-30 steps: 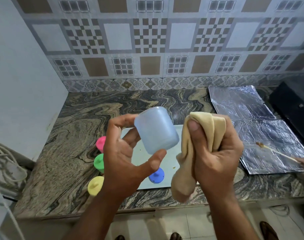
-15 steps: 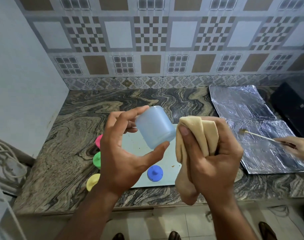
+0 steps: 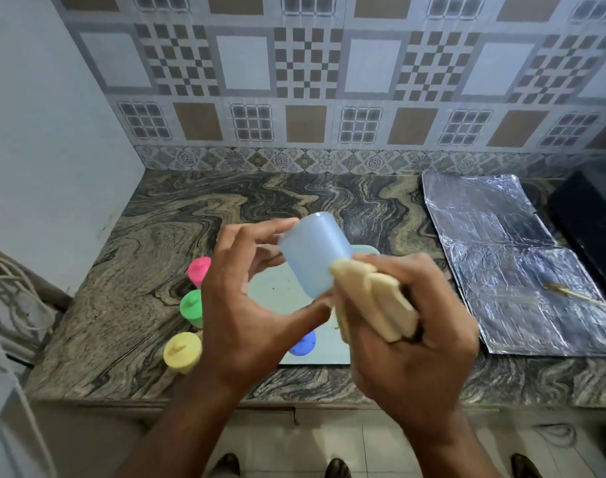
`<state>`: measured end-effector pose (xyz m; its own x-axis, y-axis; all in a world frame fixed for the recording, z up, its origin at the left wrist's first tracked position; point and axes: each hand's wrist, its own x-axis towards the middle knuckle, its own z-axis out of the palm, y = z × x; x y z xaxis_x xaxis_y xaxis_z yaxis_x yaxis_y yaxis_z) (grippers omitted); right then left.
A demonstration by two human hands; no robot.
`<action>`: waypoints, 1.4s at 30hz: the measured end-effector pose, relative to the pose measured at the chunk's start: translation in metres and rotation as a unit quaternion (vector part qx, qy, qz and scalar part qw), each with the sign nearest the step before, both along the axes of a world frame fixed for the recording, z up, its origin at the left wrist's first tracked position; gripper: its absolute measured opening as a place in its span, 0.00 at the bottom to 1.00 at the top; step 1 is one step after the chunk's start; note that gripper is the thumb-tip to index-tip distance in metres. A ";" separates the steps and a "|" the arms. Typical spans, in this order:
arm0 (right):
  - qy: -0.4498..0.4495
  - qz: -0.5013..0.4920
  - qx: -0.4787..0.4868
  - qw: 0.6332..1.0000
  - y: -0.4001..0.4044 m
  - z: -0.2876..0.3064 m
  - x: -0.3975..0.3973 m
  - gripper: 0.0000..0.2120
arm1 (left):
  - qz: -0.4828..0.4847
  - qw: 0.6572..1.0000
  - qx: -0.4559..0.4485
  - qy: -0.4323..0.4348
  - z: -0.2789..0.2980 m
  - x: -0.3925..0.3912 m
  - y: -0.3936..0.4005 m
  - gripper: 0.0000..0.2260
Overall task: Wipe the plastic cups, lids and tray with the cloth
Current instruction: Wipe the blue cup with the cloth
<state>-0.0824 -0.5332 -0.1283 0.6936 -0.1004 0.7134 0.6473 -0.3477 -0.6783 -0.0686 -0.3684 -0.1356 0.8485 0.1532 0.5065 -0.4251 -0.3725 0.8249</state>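
The left hand point(image 3: 246, 305) grips the blue cup point(image 3: 313, 253) above the tray point(image 3: 277, 291) on the tabletop point(image 3: 129, 291). The right hand point(image 3: 415, 343) grips the folded cloth point(image 3: 374, 298), which touches the cup. 3 lidded cups point(image 3: 191, 301) stand left of the tray.

The left hand point(image 3: 241, 315) covers much of the tray point(image 3: 280, 291) and the upper part of the blue lid point(image 3: 303, 345). The right hand point(image 3: 412, 346) hides the tray's right side, the lower end of the cloth point(image 3: 374, 298) and the cup's point(image 3: 313, 253) mouth. The stick point(image 3: 577, 295) on the foil point(image 3: 501, 257) is cut by the right edge. The dark box point(image 3: 591, 222) is also cut there.
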 end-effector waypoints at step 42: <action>0.138 0.118 0.191 0.965 -0.028 0.010 -0.001 0.06 | -0.111 0.969 -0.219 0.039 -0.010 -0.026 -0.023 0.33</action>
